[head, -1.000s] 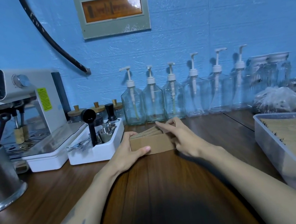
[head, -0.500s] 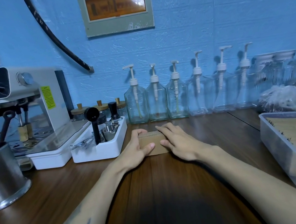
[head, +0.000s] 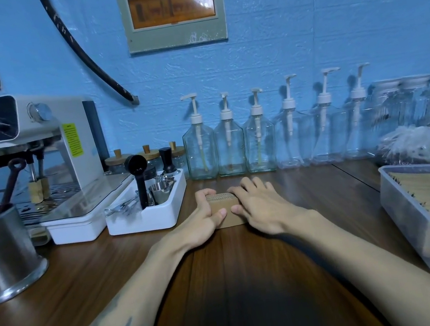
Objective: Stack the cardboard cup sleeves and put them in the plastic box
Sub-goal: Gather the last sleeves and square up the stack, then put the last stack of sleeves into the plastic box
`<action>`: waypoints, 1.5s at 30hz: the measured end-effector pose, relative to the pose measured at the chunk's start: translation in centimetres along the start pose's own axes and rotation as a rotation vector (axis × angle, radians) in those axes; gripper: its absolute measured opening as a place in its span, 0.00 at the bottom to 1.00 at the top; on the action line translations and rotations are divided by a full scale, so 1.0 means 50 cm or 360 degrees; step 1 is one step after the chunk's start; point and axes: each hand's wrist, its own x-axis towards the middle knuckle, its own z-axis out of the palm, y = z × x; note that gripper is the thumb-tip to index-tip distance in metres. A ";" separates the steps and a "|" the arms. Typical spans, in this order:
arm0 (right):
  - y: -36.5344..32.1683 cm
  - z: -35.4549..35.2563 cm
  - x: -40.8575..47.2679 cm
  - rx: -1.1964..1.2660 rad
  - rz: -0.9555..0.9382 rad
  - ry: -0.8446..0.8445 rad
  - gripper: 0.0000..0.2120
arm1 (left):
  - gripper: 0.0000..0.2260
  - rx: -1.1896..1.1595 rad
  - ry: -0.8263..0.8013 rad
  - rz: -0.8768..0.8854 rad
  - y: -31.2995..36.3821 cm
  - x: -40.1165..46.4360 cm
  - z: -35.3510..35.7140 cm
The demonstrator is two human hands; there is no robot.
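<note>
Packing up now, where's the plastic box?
In the head view, the plastic box sits at the table's right edge, right of both hands, already holding sleeves.

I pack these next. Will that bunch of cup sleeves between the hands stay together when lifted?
Probably only while squeezed: the cup sleeves are separate flat cardboard pieces standing on edge, pressed between the left hand and right hand. They look light and fairly stiff. Loosened, they would likely fan or topple.
</note>
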 end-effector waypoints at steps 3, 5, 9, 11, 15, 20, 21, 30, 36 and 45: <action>-0.009 0.002 0.000 0.0000 -0.0031 0.0034 0.22 | 0.20 -0.0006 -0.0019 -0.0002 0.008 0.000 0.005; -0.014 0.003 0.000 0.0069 -0.0036 0.0034 0.21 | 0.19 -0.0020 -0.0030 0.0001 0.010 0.000 0.006; -0.009 -0.023 0.004 0.0175 -0.0025 0.0021 0.21 | 0.15 -0.0039 -0.0001 0.0018 0.007 -0.002 0.002; -0.001 -0.039 0.007 0.0251 -0.0008 -0.0011 0.22 | 0.15 -0.0066 -0.0003 0.0027 0.006 -0.002 -0.002; 0.011 -0.049 0.005 0.0366 0.0017 -0.0119 0.23 | 0.16 -0.0219 0.0002 0.0082 0.001 0.002 -0.006; 0.020 -0.048 -0.005 0.0451 0.0066 -0.0135 0.22 | 0.19 -0.0245 0.0024 0.0114 -0.001 0.001 -0.002; 0.019 -0.046 -0.007 0.0441 0.0085 -0.0120 0.22 | 0.21 -0.0195 0.0019 0.0124 -0.004 0.001 -0.002; -0.011 -0.071 -0.061 0.0387 0.0272 -0.0064 0.21 | 0.31 0.0056 0.0051 0.0097 -0.002 -0.045 0.013; -0.032 -0.125 -0.142 0.0196 0.0239 0.0034 0.20 | 0.28 0.0126 0.0045 0.0137 0.019 -0.080 0.023; 0.022 -0.310 -0.268 0.0246 0.0403 0.0255 0.17 | 0.25 -0.0052 0.0045 0.0374 0.154 -0.081 0.116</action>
